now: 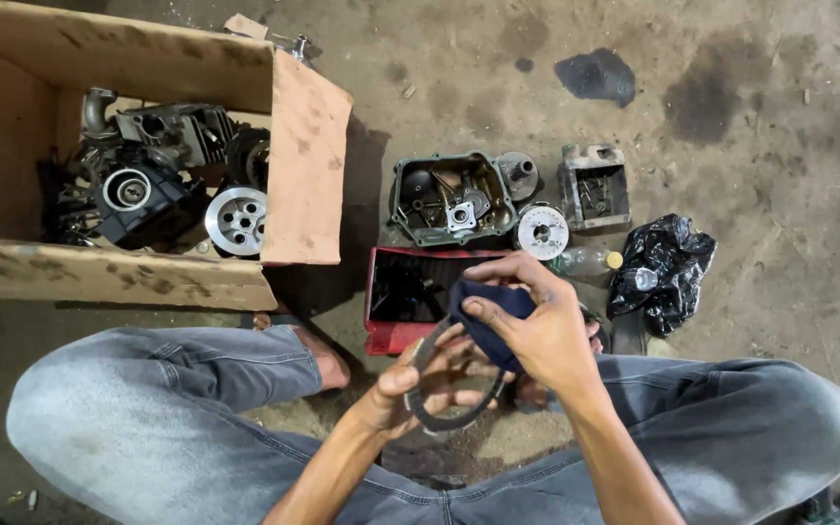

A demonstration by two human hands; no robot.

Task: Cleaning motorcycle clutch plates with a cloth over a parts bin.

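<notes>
My left hand (402,389) grips a thin dark metal ring, a gasket-like plate (449,422), by its left edge, held over my lap. My right hand (537,326) is closed on a dark blue cloth (491,313) and presses it against the upper part of the ring. Both hands meet just in front of a red tray (381,335) that holds dark oily parts.
A large cardboard box (308,175) of engine parts stands at the left. On the stained concrete floor lie a green engine cover (449,199), a round clutch-like disc (542,230), a small metal box (594,185), a plastic bottle (590,261) and a black plastic bag (661,272). My jeans-clad knees flank the hands.
</notes>
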